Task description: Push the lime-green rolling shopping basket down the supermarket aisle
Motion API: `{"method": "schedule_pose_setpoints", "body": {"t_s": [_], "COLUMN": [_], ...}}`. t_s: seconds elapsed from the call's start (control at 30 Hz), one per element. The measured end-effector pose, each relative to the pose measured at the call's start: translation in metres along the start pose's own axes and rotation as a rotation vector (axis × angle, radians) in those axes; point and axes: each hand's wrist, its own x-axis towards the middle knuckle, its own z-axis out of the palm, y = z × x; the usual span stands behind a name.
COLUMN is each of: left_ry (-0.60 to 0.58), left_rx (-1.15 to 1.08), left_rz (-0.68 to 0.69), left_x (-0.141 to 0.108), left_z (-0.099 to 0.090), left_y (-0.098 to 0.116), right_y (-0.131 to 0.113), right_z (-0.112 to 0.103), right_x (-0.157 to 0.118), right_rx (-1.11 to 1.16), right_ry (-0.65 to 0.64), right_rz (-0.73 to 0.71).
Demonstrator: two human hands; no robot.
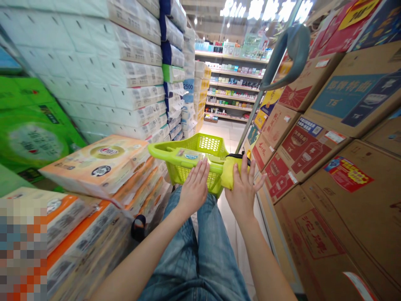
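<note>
A lime-green plastic shopping basket with perforated walls stands right in front of my legs. My left hand lies with outstretched fingers on the basket's near handle bar, beside a small label. Close to the right end of that bar is a yellow cloth-like pouch with a black strap. My right hand rests against the pouch, fingers spread; its palm side is hidden. A grey loop handle on a slanting metal pole rises to the right behind the basket; where the pole ends is hidden.
Tall stacks of wrapped tissue packs line the left side, with orange tissue packs lower and nearer. Cardboard cartons are piled along the right. Tiled floor runs down the aisle to shelves of small goods.
</note>
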Motion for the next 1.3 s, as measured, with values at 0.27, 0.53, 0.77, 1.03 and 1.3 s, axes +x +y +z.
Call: {"method": "schedule_pose_setpoints", "body": {"t_s": [0.27,0.53,0.77,1.03,1.3], "left_ry": [0.009,0.01,0.014,0.023,0.001], "left_rx": [-0.021,-0.018,-0.023,-0.037,-0.031], "left_rz": [0.005,0.0,0.006,0.007,-0.004], "left_x": [-0.001,0.0,-0.001,-0.001,0.001], "left_z": [0.0,0.003,0.002,0.002,0.0], "left_y": [0.0,0.0,0.0,-0.001,0.003], "right_y": [0.008,-0.003,-0.012,-0.034,0.019], "right_z": [-0.012,0.016,0.032,0.016,0.015], "right_x": [-0.004,-0.009,-0.008,-0.002,-0.02], "right_rx": [0.045,0.058,0.216,0.276,0.347], "right_ry": [-0.089,-0.019,0.051,-0.2,-0.155], "right_rz": [-0.014,0.033,0.016,-0.168,-0.153]}}
